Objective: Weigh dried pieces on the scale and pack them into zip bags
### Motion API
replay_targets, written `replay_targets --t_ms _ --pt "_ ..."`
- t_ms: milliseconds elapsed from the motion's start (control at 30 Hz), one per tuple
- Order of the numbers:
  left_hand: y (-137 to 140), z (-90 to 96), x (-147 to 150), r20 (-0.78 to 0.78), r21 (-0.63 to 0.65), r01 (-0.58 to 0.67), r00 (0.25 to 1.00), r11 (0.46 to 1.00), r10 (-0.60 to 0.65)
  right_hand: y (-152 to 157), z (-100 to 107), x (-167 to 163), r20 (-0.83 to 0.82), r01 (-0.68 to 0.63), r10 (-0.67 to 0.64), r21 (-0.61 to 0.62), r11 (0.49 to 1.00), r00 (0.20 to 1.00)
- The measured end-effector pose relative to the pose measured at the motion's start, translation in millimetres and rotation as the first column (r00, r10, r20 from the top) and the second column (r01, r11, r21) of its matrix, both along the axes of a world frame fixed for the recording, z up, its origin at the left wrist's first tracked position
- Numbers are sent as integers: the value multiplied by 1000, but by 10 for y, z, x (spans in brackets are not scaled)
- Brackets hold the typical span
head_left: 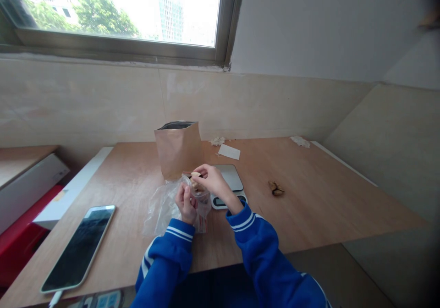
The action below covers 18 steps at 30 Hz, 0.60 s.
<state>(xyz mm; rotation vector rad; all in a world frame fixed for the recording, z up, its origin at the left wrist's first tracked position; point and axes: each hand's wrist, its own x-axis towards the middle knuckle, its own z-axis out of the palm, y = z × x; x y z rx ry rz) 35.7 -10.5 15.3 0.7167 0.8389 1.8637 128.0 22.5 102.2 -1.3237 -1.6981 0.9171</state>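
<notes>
In the middle of the table, my left hand (186,202) is closed on the rim of a clear plastic bag (161,207) whose mouth is open. My right hand (209,179) pinches a small pale slice (195,174) at the bag's opening; its exact kind is too small to make out. Brown pieces show inside the bag below the fingers. Just beyond my right wrist sits a digital kitchen scale (232,177), partly hidden by that hand. A brown kraft paper pouch (178,152) stands upright with its top open behind the bag.
A smartphone (79,248) with a white cable lies at the left. On the right rests a small brown dried piece (276,188). Toward the wall are a white card (229,151) and crumpled whitish scraps (217,140). The table's front edge (309,249) is close.
</notes>
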Motion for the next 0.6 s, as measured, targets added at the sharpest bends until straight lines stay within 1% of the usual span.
replay_targets --t_ms 67,167,233,333,400,433,500,567,600 --pt "-18 -16 9 -29 20 19 999 1000 -18 12 -38 -49 -93 31 -37 -66 997 995" --pt "-36 -23 17 -63 42 13 998 999 -11 1 -82 -108 -116 34 -43 -81 996 992" --pt "-41 -29 19 -75 47 9 997 999 -5 -20 -85 -117 -103 -14 8 -57 998 995" --pt "-47 -58 26 -93 60 16 996 998 -10 -36 -64 -84 -39 -88 88 22 996 995" --pt "-52 -88 42 -105 72 33 994 997 -25 -26 -58 -48 -2 -112 112 59 992 994" --pt "-55 -104 54 -109 75 46 993 996 -37 -17 -62 -34 4 -104 104 64 993 995" --pt "-55 -135 80 -123 80 83 990 993 -73 1 -85 -18 -4 -48 48 62 997 999" --pt "-50 -166 104 -160 92 125 981 988 -109 12 -117 -22 -32 22 -20 51 998 999" --pt "-45 -181 112 -193 102 145 973 984 -124 15 -131 -28 -46 34 -32 37 999 998"
